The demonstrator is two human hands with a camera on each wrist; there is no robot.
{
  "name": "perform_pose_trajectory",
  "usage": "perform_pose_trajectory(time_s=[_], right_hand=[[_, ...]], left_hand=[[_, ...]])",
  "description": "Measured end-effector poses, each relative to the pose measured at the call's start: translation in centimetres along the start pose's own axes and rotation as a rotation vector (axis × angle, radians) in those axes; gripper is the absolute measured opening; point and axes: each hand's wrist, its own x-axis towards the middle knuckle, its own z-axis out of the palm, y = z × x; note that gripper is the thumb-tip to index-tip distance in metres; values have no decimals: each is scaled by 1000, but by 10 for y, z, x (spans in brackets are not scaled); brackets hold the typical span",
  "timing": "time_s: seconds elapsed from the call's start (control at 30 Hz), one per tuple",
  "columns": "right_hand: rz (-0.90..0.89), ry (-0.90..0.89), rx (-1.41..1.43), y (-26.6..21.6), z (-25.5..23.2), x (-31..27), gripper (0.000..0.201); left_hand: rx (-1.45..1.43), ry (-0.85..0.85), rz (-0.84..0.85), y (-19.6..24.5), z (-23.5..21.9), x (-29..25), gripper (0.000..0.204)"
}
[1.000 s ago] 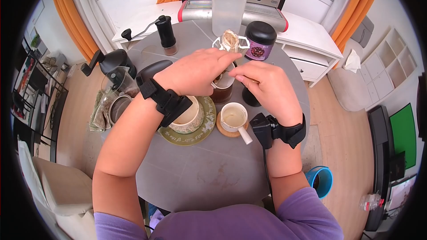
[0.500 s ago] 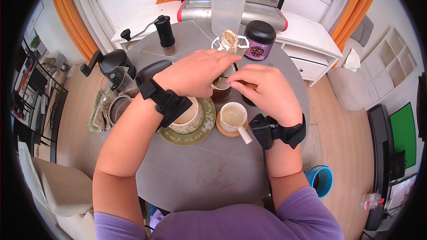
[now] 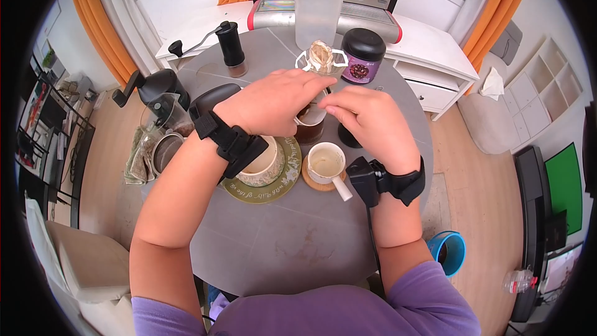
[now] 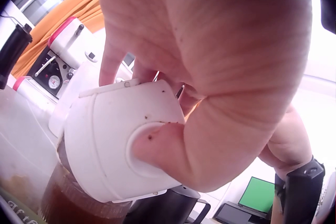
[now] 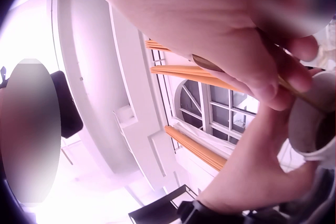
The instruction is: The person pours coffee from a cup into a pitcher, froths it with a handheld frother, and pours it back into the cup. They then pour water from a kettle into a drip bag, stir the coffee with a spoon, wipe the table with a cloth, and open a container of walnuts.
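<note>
My left hand (image 3: 270,102) grips a white cylindrical container (image 4: 107,140), the thumb set in a round recess on its side. The container is tipped over a ribbed glass (image 3: 309,134) with brown contents. My right hand (image 3: 376,126) pinches a thin utensil with a brownish handle (image 5: 207,63); its slim shaft (image 5: 302,95) reaches into the container's mouth, where the tip is hidden. A few dark specks dot the container's outside. Beside the glass stands a black pitcher (image 4: 163,205), partly below my right hand.
Nearby stand a small white handled pot (image 3: 326,165) on a wooden coaster and a bowl on a green plate (image 3: 264,194). Behind are a used paper filter (image 3: 321,57), a purple jar (image 3: 362,56), a clear plastic jug (image 3: 319,12) and a hand grinder (image 3: 231,46).
My right hand has shifted slightly and its fingers have changed angle at the container's mouth. The left hand and container stay in place.
</note>
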Motion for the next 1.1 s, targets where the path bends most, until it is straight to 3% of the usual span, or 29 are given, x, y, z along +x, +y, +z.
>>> perform_pose_trajectory(time_s=[0.17, 0.33, 0.63, 0.77, 0.83, 1.1], right_hand=[[-16, 71, -34, 1, 6, 2, 11], [5, -25, 23, -2, -5, 0, 10], [43, 53, 27, -6, -5, -1, 10], [42, 2, -27, -7, -10, -2, 10], [26, 83, 17, -7, -9, -2, 11], [41, 10, -23, -7, -10, -2, 11]], left_hand=[[-22, -9, 12, 0, -1, 0, 75], [-11, 4, 0, 0, 2, -1, 75], [-5, 16, -4, -1, 2, -1, 77], [-2, 23, -8, -1, 1, 1, 76], [-5, 33, 1, -2, 1, 1, 76], [3, 22, -14, -3, 1, -1, 77]])
